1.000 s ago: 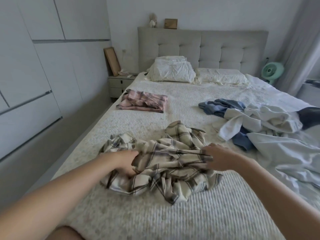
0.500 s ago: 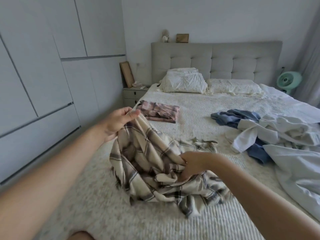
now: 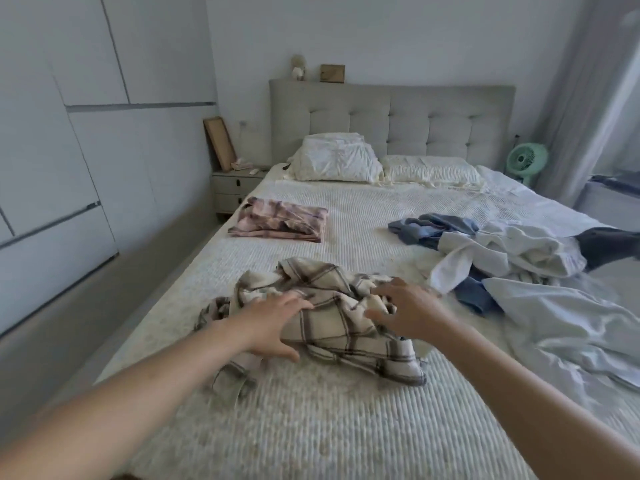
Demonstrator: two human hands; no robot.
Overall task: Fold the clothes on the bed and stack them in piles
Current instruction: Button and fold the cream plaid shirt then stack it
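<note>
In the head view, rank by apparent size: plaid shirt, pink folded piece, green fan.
1. Plaid shirt, though it is nearest the camera.
2. Pink folded piece.
3. Green fan, farthest away, so its true size is unsure.

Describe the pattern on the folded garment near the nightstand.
The folded garment is pink plaid with darker stripes, seen best in the head view.

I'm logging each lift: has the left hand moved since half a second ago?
Yes. The left hand has come down and nearer, away from the folded pink plaid garment, and now rests open on the crumpled cream plaid shirt.
</note>
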